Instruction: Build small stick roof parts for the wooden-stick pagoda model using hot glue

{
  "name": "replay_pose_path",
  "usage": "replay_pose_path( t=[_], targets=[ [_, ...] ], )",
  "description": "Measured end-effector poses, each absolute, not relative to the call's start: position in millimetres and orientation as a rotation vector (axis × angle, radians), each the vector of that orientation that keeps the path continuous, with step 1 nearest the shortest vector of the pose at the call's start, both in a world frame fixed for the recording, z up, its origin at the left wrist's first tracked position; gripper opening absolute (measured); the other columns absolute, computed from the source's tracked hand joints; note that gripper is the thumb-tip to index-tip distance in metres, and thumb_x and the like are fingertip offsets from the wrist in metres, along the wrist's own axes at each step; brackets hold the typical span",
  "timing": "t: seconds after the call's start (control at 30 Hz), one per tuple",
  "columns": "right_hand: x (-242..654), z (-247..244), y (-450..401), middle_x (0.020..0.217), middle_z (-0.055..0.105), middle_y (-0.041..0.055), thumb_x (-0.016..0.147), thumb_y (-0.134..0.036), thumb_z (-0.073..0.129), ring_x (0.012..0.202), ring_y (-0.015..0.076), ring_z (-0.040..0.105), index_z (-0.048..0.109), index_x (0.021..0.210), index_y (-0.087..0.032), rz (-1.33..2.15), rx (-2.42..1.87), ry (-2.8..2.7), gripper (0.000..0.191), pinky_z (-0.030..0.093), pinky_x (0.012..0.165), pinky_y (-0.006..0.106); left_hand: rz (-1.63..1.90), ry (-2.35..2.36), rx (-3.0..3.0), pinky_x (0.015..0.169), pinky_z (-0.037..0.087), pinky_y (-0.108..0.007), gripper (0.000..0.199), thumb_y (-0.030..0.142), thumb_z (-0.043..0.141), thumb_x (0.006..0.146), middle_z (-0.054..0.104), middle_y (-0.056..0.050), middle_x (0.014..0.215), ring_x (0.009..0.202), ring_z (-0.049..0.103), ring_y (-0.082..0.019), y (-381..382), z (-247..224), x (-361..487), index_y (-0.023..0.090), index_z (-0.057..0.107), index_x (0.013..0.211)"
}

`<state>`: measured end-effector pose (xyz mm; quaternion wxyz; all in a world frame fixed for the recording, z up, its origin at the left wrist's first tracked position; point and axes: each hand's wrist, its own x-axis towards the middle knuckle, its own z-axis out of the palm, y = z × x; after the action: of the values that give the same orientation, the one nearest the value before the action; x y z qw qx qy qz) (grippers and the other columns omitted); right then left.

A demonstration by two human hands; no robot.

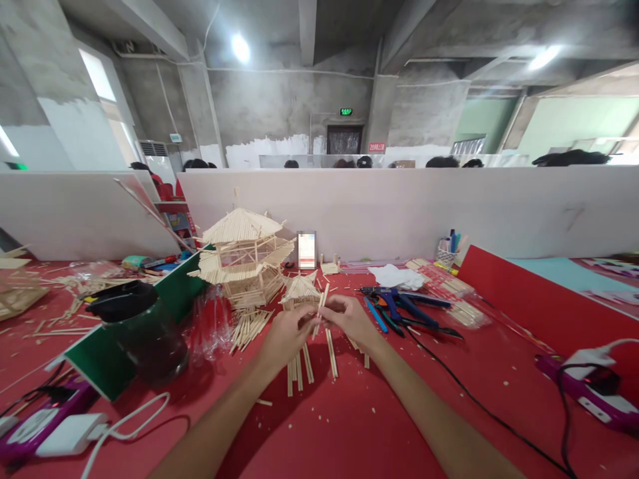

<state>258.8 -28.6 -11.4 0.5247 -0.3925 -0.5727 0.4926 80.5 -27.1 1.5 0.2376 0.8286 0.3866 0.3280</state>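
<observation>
Both hands meet over the middle of the red table. My left hand (pixel 294 326) and my right hand (pixel 349 317) are closed on pale wooden sticks (pixel 323 299) that stand up at a tilt between the fingertips. How many sticks are held I cannot make out. Beneath the hands, several loose stick pairs (pixel 331 354) lie on the table. Just behind the hands is a small stick-built roof model (pixel 301 289). To its left rises a larger tiered stick pavilion (pixel 244 259), with a heap of short sticks (pixel 249 328) at its foot.
A dark bottle (pixel 142 332) stands left beside a green divider (pixel 114 359). Pliers (pixel 429 319) and a blue glue gun (pixel 394 299) lie right, a black cable trailing forward. Purple power strips (pixel 594 399) sit at both sides. A white partition (pixel 399 213) closes the back.
</observation>
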Motion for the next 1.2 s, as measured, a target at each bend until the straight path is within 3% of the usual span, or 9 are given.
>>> replay_pose_path(
  t=[0.17, 1.2],
  targets=[
    [260, -5, -31, 0.064, 0.064, 0.0003, 0.072, -0.048, 0.074, 0.061, 0.0149, 0.057, 0.067, 0.067, -0.018, 1.126, -0.950, -1.429, 0.031, 0.047, 0.061, 0.028, 0.961, 1.051, 2.079, 0.067, 0.046, -0.029, 0.035, 0.036, 0.060, 0.088, 0.070, 0.000, 0.073, 0.066, 0.064, -0.019, -26, -4, 83, 0.021, 0.057, 0.120],
    [262, 1, -33, 0.059, 0.060, -0.0015, 0.065, -0.052, 0.078, 0.056, 0.0118, 0.051, 0.069, 0.063, -0.017, 1.252, -0.945, -1.402, 0.036, 0.045, 0.058, 0.026, 1.032, 1.015, 1.943, 0.065, 0.047, -0.028, 0.044, 0.035, 0.065, 0.084, 0.067, -0.001, 0.069, 0.061, 0.058, -0.016, -25, 0, 86, 0.016, 0.064, 0.123]
  ],
)
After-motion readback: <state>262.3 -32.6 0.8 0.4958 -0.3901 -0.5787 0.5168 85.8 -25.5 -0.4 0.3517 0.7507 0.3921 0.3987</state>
